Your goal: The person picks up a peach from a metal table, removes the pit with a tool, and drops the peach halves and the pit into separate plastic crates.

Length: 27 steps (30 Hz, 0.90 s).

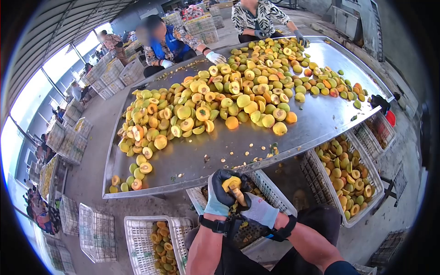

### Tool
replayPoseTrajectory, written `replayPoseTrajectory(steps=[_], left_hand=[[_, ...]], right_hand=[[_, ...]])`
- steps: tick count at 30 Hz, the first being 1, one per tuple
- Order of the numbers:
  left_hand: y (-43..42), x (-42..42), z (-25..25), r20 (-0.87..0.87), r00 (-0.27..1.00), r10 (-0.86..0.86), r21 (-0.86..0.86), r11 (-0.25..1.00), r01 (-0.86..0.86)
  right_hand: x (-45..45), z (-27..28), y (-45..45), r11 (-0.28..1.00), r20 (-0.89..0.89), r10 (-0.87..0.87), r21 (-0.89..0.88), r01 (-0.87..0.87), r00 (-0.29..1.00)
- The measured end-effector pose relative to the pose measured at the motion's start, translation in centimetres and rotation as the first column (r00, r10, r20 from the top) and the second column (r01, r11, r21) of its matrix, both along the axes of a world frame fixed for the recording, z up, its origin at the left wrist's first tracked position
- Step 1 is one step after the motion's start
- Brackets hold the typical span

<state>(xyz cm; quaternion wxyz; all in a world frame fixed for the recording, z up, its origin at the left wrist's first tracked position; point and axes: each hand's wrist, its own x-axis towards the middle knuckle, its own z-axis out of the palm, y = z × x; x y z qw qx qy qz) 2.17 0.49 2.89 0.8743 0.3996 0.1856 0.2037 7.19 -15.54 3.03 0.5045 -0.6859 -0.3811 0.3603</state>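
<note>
Both gloved hands are together just below the near edge of the metal table (183, 158), above a white crate (275, 195). My left hand (222, 195) is wrapped round a yellow halved fruit (232, 184). Against that fruit my right hand (256, 210) grips a small tool with a light brown handle (239, 196); its working end is hidden. Beyond the hands, a large pile of halved and whole fruit (201, 110) covers the far part of the table. Small pits and scraps (250, 156) lie near its front edge.
Crates of fruit halves stand at the lower left (146, 247) and right (343, 174). Two people (176, 43) (259, 20) work across the table with gloved hands on it. Stacked crates (98, 231) line the left side. A red container (390, 118) is at the right.
</note>
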Motion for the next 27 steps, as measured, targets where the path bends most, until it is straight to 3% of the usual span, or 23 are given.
replayPoseTrajectory(steps=[1, 2, 3, 4, 5, 7, 8, 9, 10, 11, 12, 13, 14, 15, 16, 17, 18, 19, 20, 23, 25, 26, 27], left_hand=[[-0.1, -0.1, -0.1, -0.042, 0.999, 0.009, 0.104, 0.995, -0.005], [-0.2, -0.4, -0.1, -0.04, 0.999, 0.012, 0.102, 0.995, -0.007], [-0.5, -0.8, 1.0, -0.069, 0.996, 0.061, 0.549, 0.836, -0.013], [-0.7, -1.1, 1.5, -0.072, 0.99, 0.118, 0.872, 0.49, 0.005], [-0.4, -1.0, 1.3, -0.069, 0.991, 0.117, 0.872, 0.49, 0.003], [0.0, -0.5, 1.5, -0.075, 0.997, 0.009, 0.822, 0.566, 0.057], [-0.3, -0.4, 1.7, -0.075, 0.997, 0.006, 0.821, 0.567, 0.058], [-1.2, 0.1, 3.9, -0.022, 1.0, -0.018, 0.389, 0.921, 0.025], [-1.9, 0.4, 5.5, 0.035, 0.999, -0.011, -0.166, 0.986, 0.017], [-2.3, 0.5, 5.9, 0.008, 1.0, 0.024, -0.005, 1.0, -0.024], [-2.0, 0.3, 4.7, 0.009, 1.0, 0.024, -0.004, 1.0, -0.024], [-1.2, -0.1, 2.1, 0.001, 0.982, 0.19, 0.634, 0.759, -0.148], [-0.5, -0.4, -0.3, 0.101, 0.942, 0.319, 0.975, 0.156, -0.157], [-0.2, -0.3, -1.8, 0.002, 0.951, 0.31, 0.925, 0.361, -0.12], [-0.7, -0.3, -0.6, -0.001, 0.951, 0.309, 0.924, 0.363, -0.117], [-1.1, -0.4, 0.7, 0.008, 0.957, 0.291, 0.93, 0.351, -0.114], [-1.4, -0.5, 1.7, 0.018, 0.962, 0.272, 0.935, 0.337, -0.112], [-1.0, -0.8, 0.1, -0.018, 0.981, 0.196, 0.9, 0.43, -0.069], [-1.1, -0.9, 0.0, -0.018, 0.981, 0.194, 0.9, 0.43, -0.069], [-1.0, -0.9, -0.5, -0.06, 0.982, 0.182, 0.9, 0.435, -0.026], [-0.7, -0.8, -0.8, -0.159, 0.978, 0.137, 0.747, 0.664, 0.028], [-0.6, -1.0, -0.9, -0.16, 0.977, 0.138, 0.747, 0.664, 0.028], [-1.0, -1.2, 0.6, -0.138, 0.979, 0.152, 0.852, 0.522, 0.039]], right_hand=[[-0.3, -0.1, 0.0, 1.0, 0.001, 0.004, -0.002, -0.004, 1.0], [-0.6, 0.1, 0.0, 0.997, 0.09, -0.024, -0.064, 0.03, 0.996], [-0.7, 0.2, 0.0, 0.99, 0.181, -0.047, -0.123, 0.07, 0.982], [-0.8, 0.1, 0.0, 0.99, 0.183, -0.046, -0.124, 0.07, 0.982], [-0.8, -0.1, 0.0, 0.99, 0.178, -0.069, -0.11, 0.09, 0.982], [-0.3, 0.3, 0.0, 0.989, 0.17, -0.099, -0.095, 0.116, 0.981], [0.5, 0.9, -0.1, 0.996, -0.06, -0.05, -0.074, 0.045, 0.997], [1.2, 1.8, -0.3, 0.999, -0.284, 0.009, -0.035, -0.02, 0.959], [1.7, 3.0, -0.6, 0.999, -0.283, 0.007, -0.034, -0.017, 0.959], [2.0, 4.7, -1.1, 0.997, -0.601, 0.022, -0.049, -0.064, 0.799], [2.1, 5.7, -1.6, 0.992, -0.842, 0.023, -0.046, -0.115, 0.538], [1.8, 6.0, -1.7, 0.993, -0.851, 0.048, -0.017, -0.118, 0.524], [1.5, 5.6, -1.5, 0.993, -0.85, 0.048, -0.017, -0.119, 0.524], [1.3, 4.7, -1.2, 0.993, -0.637, 0.097, 0.011, -0.117, 0.765], [1.1, 3.7, -1.0, 0.992, -0.358, 0.13, 0.038, -0.124, 0.925], [0.8, 2.9, -0.8, 0.993, -0.197, 0.114, 0.047, -0.107, 0.974], [0.6, 2.4, -0.6, 0.993, -0.198, 0.115, 0.047, -0.108, 0.973], [0.3, 2.2, -0.5, 0.994, -0.079, 0.067, 0.089, -0.06, 0.995], [0.2, 1.8, -0.5, 0.99, 0.04, 0.011, 0.137, -0.016, 0.999], [-0.7, -0.3, -0.3, 0.996, 0.036, -0.056, 0.071, 0.054, 0.998], [-1.1, -0.6, 0.1, 0.996, -0.007, -0.09, 0.024, 0.091, 0.996], [-1.3, -0.6, 0.3, 0.992, -0.048, -0.122, -0.024, 0.121, 0.991], [-1.5, -0.6, 0.3, 0.993, -0.05, -0.121, -0.024, 0.12, 0.991]])
